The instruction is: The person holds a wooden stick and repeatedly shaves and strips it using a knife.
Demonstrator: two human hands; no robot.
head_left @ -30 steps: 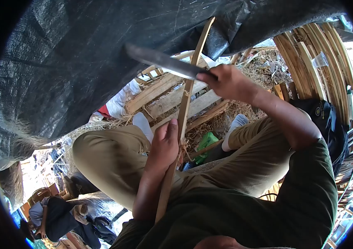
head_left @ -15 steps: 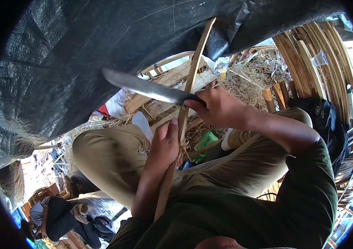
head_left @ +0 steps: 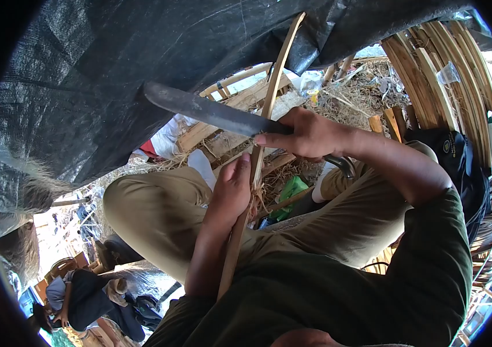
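- Because the wooden strip (head_left: pixel 283 52) slants long through mid-frame, my left hand (head_left: pixel 229 192) grasps it, likely for steadiness.
- My right hand (head_left: pixel 318 136) clenches the knife (head_left: pixel 223 117), blade across the strip, probably for control.

Left hand (head_left: pixel 231 188) closed in grip, thumb (head_left: pixel 244 163) pointed away from torso (head_left: pixel 321 301). Left forearm (head_left: pixel 206 248) angled up from beside torso. Right hand (head_left: pixel 309 136) held farther out, fingers curled in firm grip, right thumb (head_left: pixel 268 140) extended toward left side. Right elbow (head_left: pixel 433 188) bent and flared outward, right forearm (head_left: pixel 381 159) brought inward across front. Hands held apart, near each other.
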